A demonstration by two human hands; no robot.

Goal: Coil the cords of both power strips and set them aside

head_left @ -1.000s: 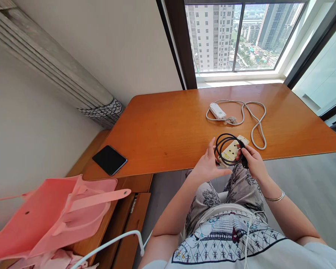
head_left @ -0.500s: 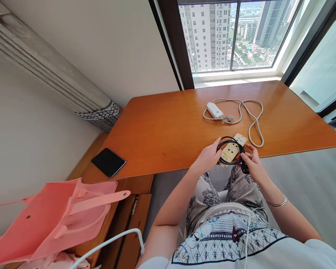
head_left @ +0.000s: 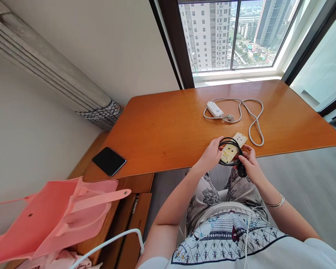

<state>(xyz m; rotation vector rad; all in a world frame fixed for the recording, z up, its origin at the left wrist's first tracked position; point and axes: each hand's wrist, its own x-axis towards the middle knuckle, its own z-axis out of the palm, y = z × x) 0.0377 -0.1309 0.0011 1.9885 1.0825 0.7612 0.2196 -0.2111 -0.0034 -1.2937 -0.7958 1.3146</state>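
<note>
A cream power strip [head_left: 229, 153] with a black cord [head_left: 226, 140] coiled round it is held between my two hands at the table's front edge. My left hand [head_left: 212, 153] is closed on the left side of the coil and strip. On the right side, my right hand [head_left: 249, 160] grips the coil with its thumb in front. The black plug [head_left: 242, 171] hangs below the right thumb. Behind them on the table lies a white power strip [head_left: 215, 109], its pale cord [head_left: 252, 118] looped loosely to the right.
The brown table [head_left: 162, 130] reaches to the window. A black tablet [head_left: 109, 161] lies at its left corner. A pink bag [head_left: 72, 213] stands open on the lower left, beside a white curved tube [head_left: 112, 239].
My right hand has shifted slightly left with the plug, which hangs a little lower. The left hand has moved slightly right, drawing the coil closer round the strip.
</note>
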